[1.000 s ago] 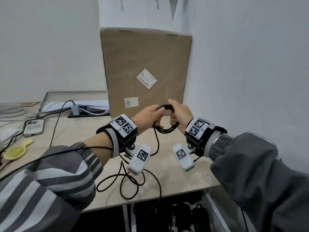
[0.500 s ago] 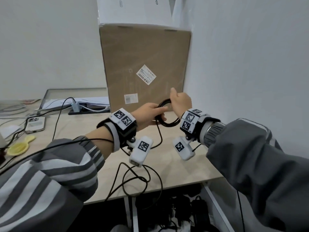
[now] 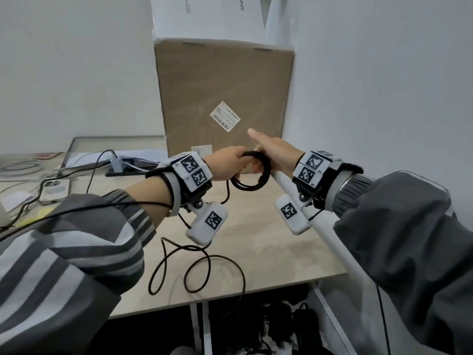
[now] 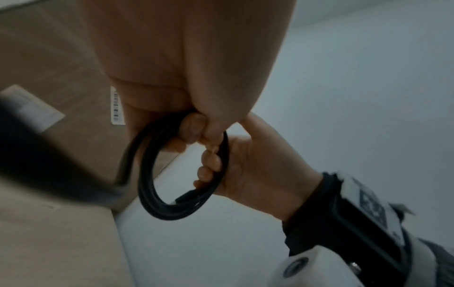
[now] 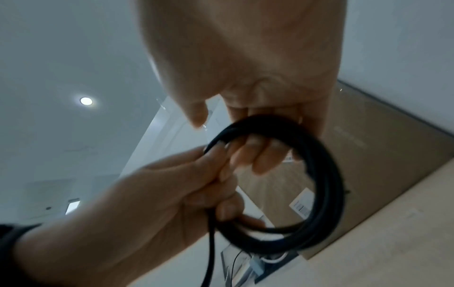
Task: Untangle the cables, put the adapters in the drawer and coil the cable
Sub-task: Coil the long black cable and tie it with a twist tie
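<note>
A black cable coil (image 3: 266, 175) hangs above the desk (image 3: 268, 242) between both hands. My left hand (image 3: 227, 163) pinches the coil's upper left arc, and the cable's free tail drops from it. That tail ends in loose loops (image 3: 194, 267) at the desk's front edge. My right hand (image 3: 276, 155) has its fingers curled through the ring from the right, thumb pointing up. The left wrist view shows the coil (image 4: 157, 203) held by both hands' fingers (image 4: 196, 124). In the right wrist view the coil (image 5: 326, 184) hangs on the right hand's fingers (image 5: 255, 155). No adapter or drawer is visible.
A tall cardboard box (image 3: 222, 98) stands against the back wall with a white box (image 3: 204, 14) on top. A phone (image 3: 55, 190), other cables and a blue hub (image 3: 116, 163) lie at the left. A wall is close on the right. Dark items (image 3: 281, 316) sit under the desk.
Both hands have lifted the coil a little and turned it. The right thumb has come off the coil and now points up. The loose tail has shifted on the desk.
</note>
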